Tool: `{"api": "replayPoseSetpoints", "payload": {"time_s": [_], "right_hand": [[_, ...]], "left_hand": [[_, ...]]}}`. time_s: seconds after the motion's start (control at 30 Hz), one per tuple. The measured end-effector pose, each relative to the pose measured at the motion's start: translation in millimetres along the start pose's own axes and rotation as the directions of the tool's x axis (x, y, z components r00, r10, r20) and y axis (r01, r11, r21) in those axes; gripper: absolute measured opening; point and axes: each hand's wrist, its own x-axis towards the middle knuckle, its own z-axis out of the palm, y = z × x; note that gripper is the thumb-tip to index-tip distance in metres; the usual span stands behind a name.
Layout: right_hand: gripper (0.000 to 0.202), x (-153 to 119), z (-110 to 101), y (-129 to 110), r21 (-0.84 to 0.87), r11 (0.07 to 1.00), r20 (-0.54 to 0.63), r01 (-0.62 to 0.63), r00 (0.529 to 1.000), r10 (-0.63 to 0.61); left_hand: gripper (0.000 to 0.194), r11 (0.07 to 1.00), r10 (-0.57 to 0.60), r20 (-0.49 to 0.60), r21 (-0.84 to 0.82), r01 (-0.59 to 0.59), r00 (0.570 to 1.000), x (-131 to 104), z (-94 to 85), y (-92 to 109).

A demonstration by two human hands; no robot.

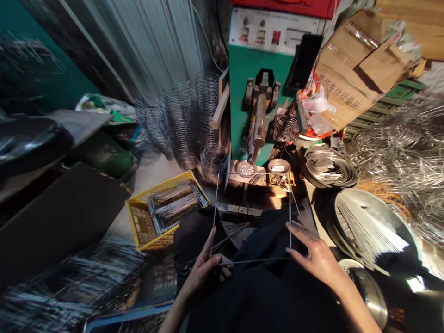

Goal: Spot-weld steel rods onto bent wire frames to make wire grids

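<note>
A thin rectangular wire frame [256, 261] spans the space over the dark-clothed lap, its far edge in front of the small bowls. At its near left corner, my left hand [210, 266] grips the wire, thumb along the near edge. My right hand [314, 252] pinches the right side of the same frame near its lower corner, with fingertips and thumb on the wire. More thin wires lie beneath my left hand, partly hidden by it.
Ahead stands a green machine [243, 64] with a metal arm. A yellow crate [138, 226] of wire pieces is at left, coiled wire stacks [178, 125] behind. At right are a basin [409, 217] of wires, a wire coil [329, 166] and a cardboard box [347, 88].
</note>
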Motion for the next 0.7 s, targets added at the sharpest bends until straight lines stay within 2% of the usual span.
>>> {"api": "replayPoseSetpoints", "payload": {"time_s": [0.13,0.23,0.3,0.37,0.53,0.7], "right_hand": [[0.063,21.0,18.0,-33.9,0.130,0.986,0.088,0.100,0.990,-0.112],[0.071,42.7,35.3,-59.7,0.322,0.927,0.176,0.193,0.950,-0.259],[0.074,49.7,40.2,-67.2,0.409,0.885,0.192,0.222,0.927,-0.321],[0.074,49.0,38.3,-66.2,0.401,0.889,0.185,0.223,0.930,-0.317],[0.067,36.8,22.4,-52.6,0.279,0.949,0.216,0.149,0.953,-0.213],[0.068,32.7,22.9,-53.9,0.257,0.958,0.245,0.130,0.950,-0.195]], "left_hand": [[0.103,1.000,-0.012,0.032,-0.017,0.013,0.999,6.4,2.3,-4.7],[0.107,0.999,-0.001,0.048,-0.035,0.003,0.999,9.6,5.4,-9.4],[0.107,0.999,0.013,0.044,-0.049,-0.011,0.999,8.5,5.6,-11.6],[0.105,0.998,0.029,0.022,-0.055,-0.028,0.999,4.6,3.9,-12.6],[0.095,0.990,0.089,-0.088,-0.097,-0.098,0.992,-6.5,-2.3,-11.0],[0.095,0.988,0.103,-0.064,-0.111,-0.110,0.993,-7.7,-3.8,-8.9]]}}
